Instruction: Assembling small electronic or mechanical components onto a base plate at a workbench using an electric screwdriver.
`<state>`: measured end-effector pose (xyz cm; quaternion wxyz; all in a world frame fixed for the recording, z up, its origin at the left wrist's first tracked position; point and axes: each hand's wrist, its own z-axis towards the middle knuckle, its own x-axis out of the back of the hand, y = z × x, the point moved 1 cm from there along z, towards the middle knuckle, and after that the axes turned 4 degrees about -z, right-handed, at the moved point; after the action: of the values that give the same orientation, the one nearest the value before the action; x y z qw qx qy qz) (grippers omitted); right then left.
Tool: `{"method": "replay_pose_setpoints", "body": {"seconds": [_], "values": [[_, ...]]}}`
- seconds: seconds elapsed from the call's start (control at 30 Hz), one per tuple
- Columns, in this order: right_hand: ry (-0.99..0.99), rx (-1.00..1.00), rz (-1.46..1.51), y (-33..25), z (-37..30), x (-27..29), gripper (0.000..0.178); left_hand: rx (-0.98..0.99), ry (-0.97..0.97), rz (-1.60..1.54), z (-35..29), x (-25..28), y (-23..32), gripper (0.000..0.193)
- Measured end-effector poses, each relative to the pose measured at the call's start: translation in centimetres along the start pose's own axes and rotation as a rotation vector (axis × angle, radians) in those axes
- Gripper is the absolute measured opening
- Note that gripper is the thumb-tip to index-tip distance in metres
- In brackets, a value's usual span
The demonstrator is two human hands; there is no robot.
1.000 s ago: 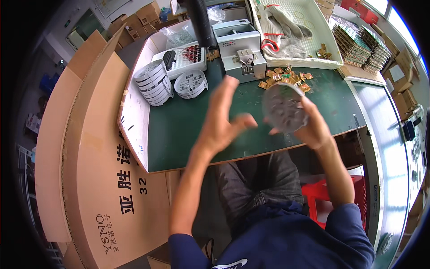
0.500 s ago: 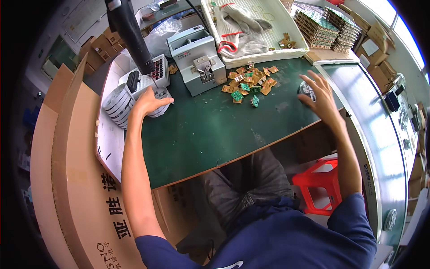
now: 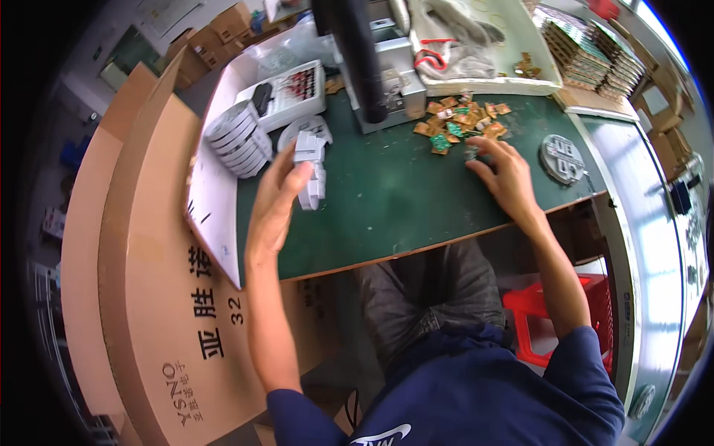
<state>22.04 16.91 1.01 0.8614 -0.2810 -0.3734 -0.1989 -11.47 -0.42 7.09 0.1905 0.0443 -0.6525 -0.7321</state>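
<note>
My left hand (image 3: 277,199) grips a light grey plastic housing (image 3: 311,171), tilted up on edge above the green bench, thumb on its near side. Just behind it another round grey housing (image 3: 306,128) lies on the bench. My right hand (image 3: 506,172) is at the near edge of a pile of small tan and green circuit boards (image 3: 476,119). Its thumb and forefinger pinch a small circuit board (image 3: 471,152), partly hidden by the fingers. Farther right lies a round grey housing (image 3: 562,158) with cut-outs, apart from my hand.
A black electric screwdriver (image 3: 355,59) hangs in front of a grey bench machine (image 3: 405,93). At left are stacked round housings (image 3: 238,141) and a white tray of screws (image 3: 286,97). Gloves (image 3: 465,52) lie in a white foam tray (image 3: 532,88). A cardboard box (image 3: 160,260) flanks the bench.
My left hand now holds a housing up on edge near the stack. My right hand has left the round housing at right and moved left to the circuit-board pile. The view has shifted.
</note>
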Motion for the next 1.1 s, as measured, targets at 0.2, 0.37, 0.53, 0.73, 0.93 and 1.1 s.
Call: {"method": "replay_pose_setpoints", "body": {"seconds": [0.2,0.37,0.53,0.73,0.93,1.1], "values": [[-0.164,-0.471,0.711,1.1,0.4,0.4,0.043,0.184,-0.193,-1.169,-3.6,-3.2,-2.2,0.078],[-0.104,-0.523,0.928,0.5,1.0,0.8,0.042,0.223,-0.217,-1.221,-3.7,-4.3,-2.9,0.082],[-0.098,-0.546,0.999,1.2,0.7,0.1,0.045,0.182,-0.276,-1.159,-3.0,-5.2,-2.8,0.084],[-0.102,-0.498,1.032,0.4,0.8,0.1,0.044,0.137,-0.324,-1.053,-2.8,-5.4,-2.8,0.084],[-0.064,-0.517,1.079,1.3,0.5,-0.5,0.042,0.106,-0.322,-0.922,-2.7,-5.5,-2.3,0.085],[-0.039,-0.524,1.102,1.8,0.4,-0.9,0.040,0.116,-0.318,-0.889,-2.7,-5.5,-2.1,0.085]]}}
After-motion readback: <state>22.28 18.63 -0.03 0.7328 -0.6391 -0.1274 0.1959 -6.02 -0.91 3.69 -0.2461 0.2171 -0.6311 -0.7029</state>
